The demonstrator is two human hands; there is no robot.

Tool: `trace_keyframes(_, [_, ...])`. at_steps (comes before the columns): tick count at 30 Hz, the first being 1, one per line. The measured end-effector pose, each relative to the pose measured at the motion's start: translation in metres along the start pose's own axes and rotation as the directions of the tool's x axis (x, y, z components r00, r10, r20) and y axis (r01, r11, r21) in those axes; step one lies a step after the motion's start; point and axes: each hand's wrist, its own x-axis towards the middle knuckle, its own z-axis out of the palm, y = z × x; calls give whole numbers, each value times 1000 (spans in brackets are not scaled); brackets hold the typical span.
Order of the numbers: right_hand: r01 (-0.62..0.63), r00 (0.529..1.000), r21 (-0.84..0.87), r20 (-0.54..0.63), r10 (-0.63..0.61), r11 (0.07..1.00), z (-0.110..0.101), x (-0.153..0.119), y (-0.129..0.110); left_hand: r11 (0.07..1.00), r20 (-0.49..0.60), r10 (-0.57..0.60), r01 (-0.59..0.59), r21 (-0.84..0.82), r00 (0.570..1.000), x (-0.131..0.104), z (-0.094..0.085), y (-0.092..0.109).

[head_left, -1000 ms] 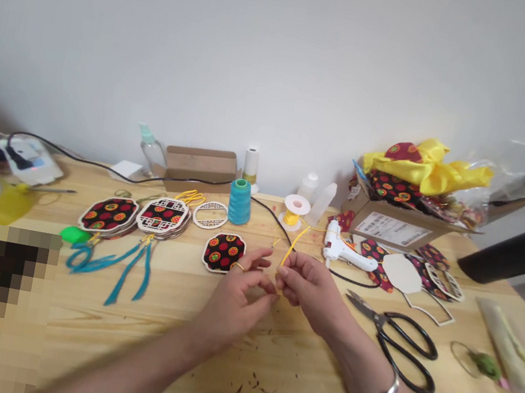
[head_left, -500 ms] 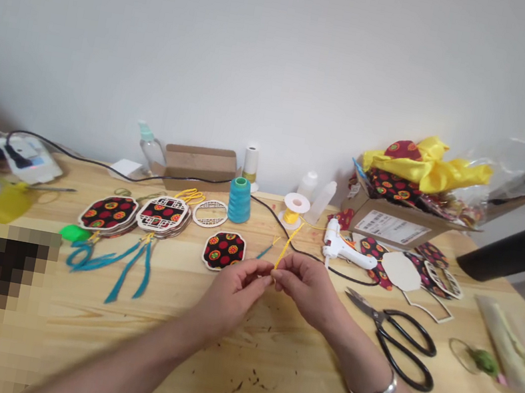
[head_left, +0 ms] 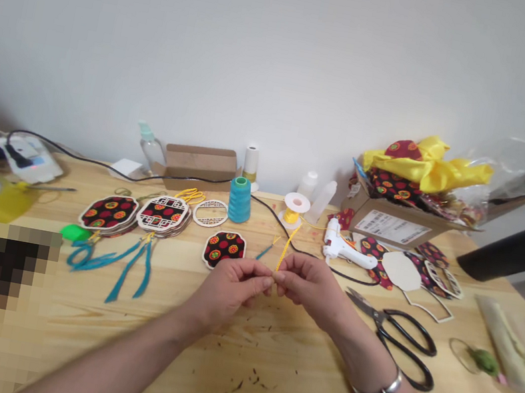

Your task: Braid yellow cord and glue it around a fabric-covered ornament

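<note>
A yellow cord [head_left: 286, 248] runs from a white spool [head_left: 296, 204] down to my fingertips. My left hand [head_left: 239, 284] pinches the cord's lower end between thumb and forefinger. Close against it, my right hand [head_left: 306, 284] grips the same cord, its fingertips nearly touching the left ones. Just behind my left hand lies a patterned octagonal piece [head_left: 224, 249] with a pale rim. A short teal tassel [head_left: 263, 251] with a yellow tip rests behind the fingertips. Black-handled scissors [head_left: 387, 320] lie to the right of my right hand.
A teal thread cone [head_left: 240, 201] stands behind the patterned piece. The white glue gun [head_left: 347, 249] lies right of the spool, before a full cardboard box [head_left: 390, 222]. Stacked ornaments [head_left: 162, 214] with teal tassels are at left. A black cable [head_left: 194, 179] crosses the back.
Both hands have shifted slightly, and the left hand has turned a little so its fingers show more. The yellow cord stays between the fingertips.
</note>
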Motion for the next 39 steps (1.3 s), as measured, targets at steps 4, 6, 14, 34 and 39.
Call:
trace_keyframes(4, [-48, 996, 136, 83, 37, 989, -2, -2, -1, 999, 38, 9, -7, -41, 999, 0, -2, 0])
trace_keyframes(6, [-64, 994, 171, 103, 47, 983, -2, -3, -2, 999, 39, 12, -10, -45, 999, -1, -2, 0])
trace_keyframes(14, [-24, 998, 95, 54, 19, 995, 0, -4, -6, 1000, 0, 27, -27, 14, 1000, 0, -3, -1])
trace_keyframes(34, [260, 831, -828, -71, -552, 498, 17, -17, 3, 998, -269, 35, -45, -34, 963, 7, -4, -1])
trace_keyframes(39, [331, 650, -943, 261, -713, -43, 32, -20, 16, 988, -220, -60, 27, -149, 974, 6, -2, -1])
